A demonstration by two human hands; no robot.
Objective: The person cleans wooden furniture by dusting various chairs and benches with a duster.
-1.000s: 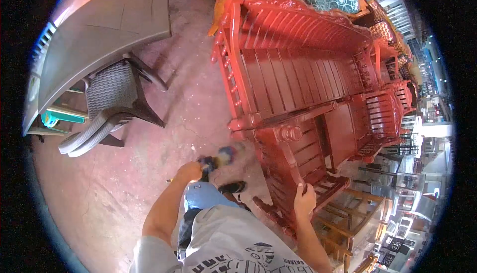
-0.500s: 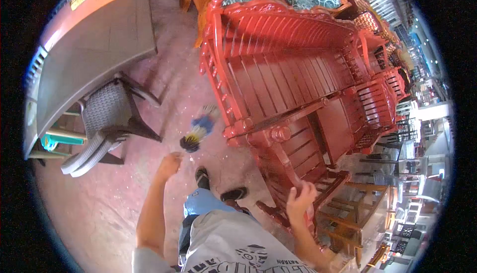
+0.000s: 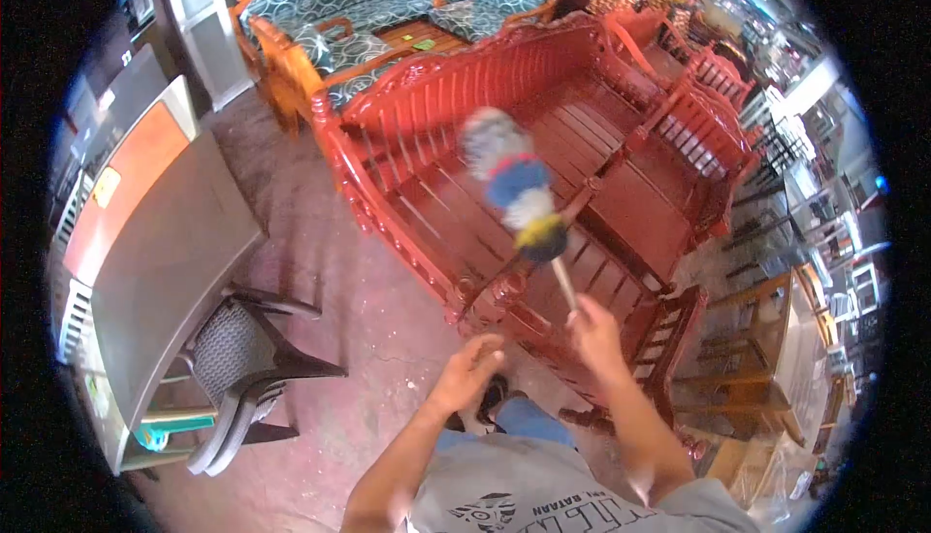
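A multicoloured duster (image 3: 519,184), blurred by motion, is raised over the seat of the red wooden bench (image 3: 436,213). My right hand (image 3: 596,334) is closed round the duster's thin pale handle (image 3: 563,282), near the bench's front armrest. Nothing shows in my left hand (image 3: 470,370), whose fingers are loosely bent and apart; it is in front of my body, left of the armrest's near end.
A grey table (image 3: 184,252) and stacked woven plastic chairs (image 3: 233,349) stand at the left. Behind the bench is a wooden sofa with patterned cushions (image 3: 359,0). Wooden furniture (image 3: 747,368) stands at the right. Pinkish floor (image 3: 320,281) lies between the chairs and bench.
The duster was in my left hand low over the floor; it is now in my right hand, raised over the bench. My right hand has left the armrest. The view has shifted.
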